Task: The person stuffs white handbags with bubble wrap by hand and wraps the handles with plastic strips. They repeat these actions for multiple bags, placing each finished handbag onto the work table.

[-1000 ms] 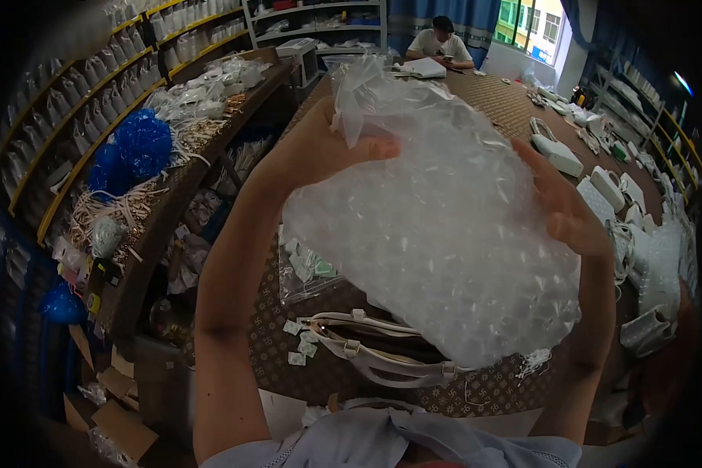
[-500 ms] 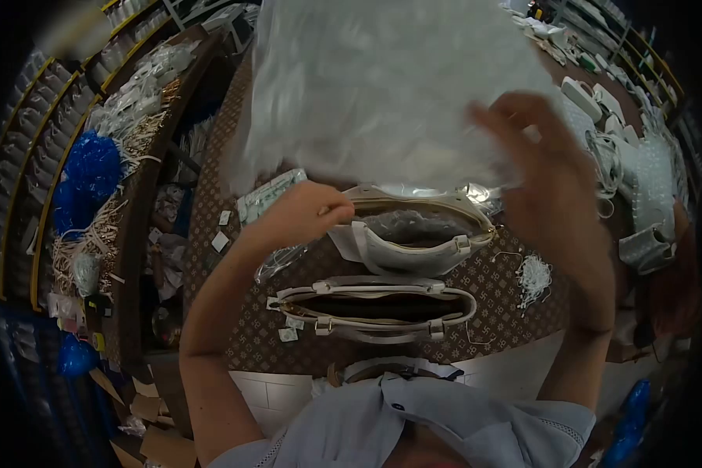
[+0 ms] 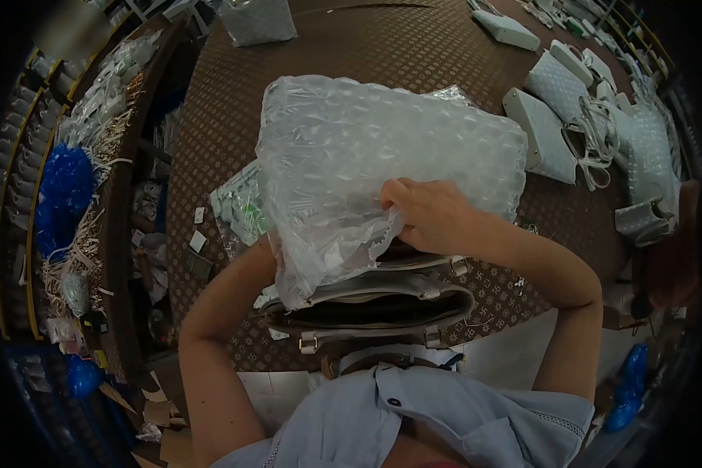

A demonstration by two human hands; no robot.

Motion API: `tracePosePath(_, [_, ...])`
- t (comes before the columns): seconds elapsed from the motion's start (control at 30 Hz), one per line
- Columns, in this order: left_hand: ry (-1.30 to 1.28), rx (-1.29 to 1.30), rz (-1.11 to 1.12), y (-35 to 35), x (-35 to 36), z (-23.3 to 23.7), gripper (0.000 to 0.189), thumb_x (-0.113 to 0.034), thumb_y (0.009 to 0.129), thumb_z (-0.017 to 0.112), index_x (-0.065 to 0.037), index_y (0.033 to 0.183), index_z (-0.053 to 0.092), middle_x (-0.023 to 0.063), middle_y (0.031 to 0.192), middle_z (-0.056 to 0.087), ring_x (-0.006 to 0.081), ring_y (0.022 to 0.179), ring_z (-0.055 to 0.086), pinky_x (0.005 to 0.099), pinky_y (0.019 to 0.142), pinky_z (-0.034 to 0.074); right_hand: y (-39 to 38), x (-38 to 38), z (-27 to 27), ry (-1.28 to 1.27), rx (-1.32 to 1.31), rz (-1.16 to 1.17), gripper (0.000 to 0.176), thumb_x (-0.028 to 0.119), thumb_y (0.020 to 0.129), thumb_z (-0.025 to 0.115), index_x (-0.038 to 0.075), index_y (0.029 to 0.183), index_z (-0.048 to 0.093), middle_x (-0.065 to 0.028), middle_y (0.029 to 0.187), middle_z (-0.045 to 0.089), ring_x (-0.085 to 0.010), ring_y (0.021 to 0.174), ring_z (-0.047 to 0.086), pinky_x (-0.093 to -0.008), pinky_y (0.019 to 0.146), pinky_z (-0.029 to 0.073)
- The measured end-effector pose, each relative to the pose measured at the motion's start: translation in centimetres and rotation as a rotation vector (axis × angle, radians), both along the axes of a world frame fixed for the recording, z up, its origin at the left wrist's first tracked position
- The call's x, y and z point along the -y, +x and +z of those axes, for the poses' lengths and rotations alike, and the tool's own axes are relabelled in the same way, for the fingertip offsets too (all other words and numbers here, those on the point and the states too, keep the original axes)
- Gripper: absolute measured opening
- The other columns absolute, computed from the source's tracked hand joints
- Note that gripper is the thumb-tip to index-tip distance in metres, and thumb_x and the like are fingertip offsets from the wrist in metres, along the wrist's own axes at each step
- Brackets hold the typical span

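Note:
A puffy, translucent sheet of bubble wrap (image 3: 398,140) spreads over the middle of the table, its near left corner crumpled. At its near edge, my right hand (image 3: 438,214) is closed on the plastic, thumb and fingers pinched together. My left forearm (image 3: 238,281) reaches in from the left, but the hand is hidden beneath the wrap, so its fingers cannot be seen. Closest to me, a pale handbag (image 3: 462,308) stands unzipped with a dark interior. Behind it a second pale handbag (image 3: 459,267) is mostly covered by the wrap.
A patterned brown cloth covers the table (image 3: 210,101). White handbags (image 3: 542,129) with straps lie along the right side. A flat printed packet (image 3: 238,203) and small white tags (image 3: 198,241) are at left. Beyond stands a side bench with blue plastic (image 3: 66,183) and cords.
The bubble wrap came down from in front of me onto the table, covering the far handbag. My right hand moved left and closed on its edge; my left hand went under it.

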State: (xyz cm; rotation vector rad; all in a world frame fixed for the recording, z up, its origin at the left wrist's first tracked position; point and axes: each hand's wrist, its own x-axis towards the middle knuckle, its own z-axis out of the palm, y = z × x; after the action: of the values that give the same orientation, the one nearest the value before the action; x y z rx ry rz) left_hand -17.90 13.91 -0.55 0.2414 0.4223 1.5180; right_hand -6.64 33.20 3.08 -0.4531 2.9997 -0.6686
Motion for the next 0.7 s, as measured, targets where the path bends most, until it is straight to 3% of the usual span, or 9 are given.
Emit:
tracePosePath(0.1, [0.042,0.129,-0.052,1.1,-0.2,1.2,0.058,-0.037,0.093,0.041,0.002,0.135,0.030,0.0218,0.128,0.044,0.0333,0.116,0.047,0.0469,0.097,0.041,-0.8,-0.8,-0.1,-0.007,0.007,0.027,0.029,0.009,0.069,0.060,0.006,0.097,0.054,-0.0108,0.087,0.060,-0.0297,0.082,0.060,-0.0404,0.068,0.047])
tracePosePath(0.17, [-0.077,0.102,0.139,1.5,-0.1,1.9,0.053,-0.031,0.094,0.038,0.001,0.135,0.031,0.0224,0.128,0.044,0.0319,0.115,0.049,0.0447,0.095,0.043,-1.2,-1.2,-0.4,0.046,0.032,0.088,0.026,0.011,0.069,0.061,0.007,0.094,0.055,-0.0088,0.087,0.060,-0.0293,0.082,0.060,-0.0399,0.069,0.047])
tracePosePath(0.23, [-0.071,0.066,0.151,-1.2,-0.9,-3.3,0.049,-0.030,0.094,0.040,0.001,0.132,0.036,0.0211,0.126,0.047,0.0299,0.110,0.052,0.0413,0.092,0.046,-1.6,-1.4,-1.0,0.099,0.059,0.148,0.023,0.013,0.070,0.062,0.009,0.091,0.056,-0.0067,0.086,0.059,-0.0288,0.081,0.059,-0.0393,0.069,0.047])
tracePosePath(0.4, [-0.033,-0.181,0.144,-4.1,0.2,-10.2,0.043,-0.025,0.092,0.047,0.002,0.125,0.044,0.0185,0.121,0.052,0.0271,0.101,0.058,0.0370,0.086,0.050,-2.6,-1.7,-2.4,0.050,0.370,0.359,0.031,0.021,0.081,0.055,0.007,0.109,0.059,-0.0128,0.090,0.062,-0.0319,0.089,0.058,-0.0409,0.077,0.047])
tracePosePath(0.5, [-0.373,-0.437,0.068,-6.2,1.3,-9.6,0.046,-0.028,0.089,0.053,0.003,0.123,0.046,0.0175,0.119,0.055,0.0258,0.100,0.058,0.0362,0.086,0.048,-3.1,-1.6,-3.3,-0.056,0.628,0.353,0.037,0.021,0.084,0.050,0.004,0.116,0.056,-0.0181,0.108,0.060,-0.0353,0.098,0.057,-0.0404,0.086,0.044])
tracePosePath(0.57, [-0.280,-1.855,-0.377,-6.2,2.0,-2.8,0.054,-0.029,0.084,0.060,0.004,0.124,0.045,0.0168,0.117,0.056,0.0257,0.104,0.056,0.0331,0.089,0.045,-3.7,-2.0,-4.5,-0.072,0.669,0.383,0.040,0.020,0.085,0.048,0.004,0.121,0.051,-0.0191,0.114,0.056,-0.0356,0.104,0.053,-0.0399,0.090,0.042])
tracePosePath(0.6, [-0.282,-1.853,-0.379,-6.0,2.4,-0.9,0.054,-0.029,0.084,0.060,0.004,0.124,0.045,0.0168,0.117,0.056,0.0257,0.104,0.056,0.0331,0.089,0.045,-3.9,-2.0,-5.3,-0.094,0.710,0.413,0.043,0.020,0.086,0.047,0.004,0.126,0.047,-0.0202,0.121,0.053,-0.0360,0.110,0.050,-0.0394,0.094,0.039])
tracePosePath(0.67, [-0.185,-1.020,-0.134,-5.1,3.4,1.2,0.063,-0.031,0.077,0.068,0.004,0.124,0.044,0.0156,0.116,0.056,0.0244,0.107,0.054,0.0325,0.093,0.041,-4.0,-1.5,-6.8,-0.101,0.751,0.367,0.046,0.019,0.086,0.045,0.005,0.130,0.041,-0.0199,0.127,0.047,-0.0352,0.116,0.045,-0.0385,0.097,0.036])
tracePosePath(0.7, [-0.191,-1.022,-0.134,-4.9,3.6,1.0,0.063,-0.031,0.077,0.068,0.004,0.124,0.044,0.0156,0.116,0.056,0.0244,0.107,0.054,0.0325,0.093,0.041,-4.1,-1.2,-7.6,-0.101,0.783,0.314,0.050,0.018,0.086,0.044,0.006,0.135,0.036,-0.0196,0.134,0.041,-0.0345,0.122,0.040,-0.0376,0.101,0.033])
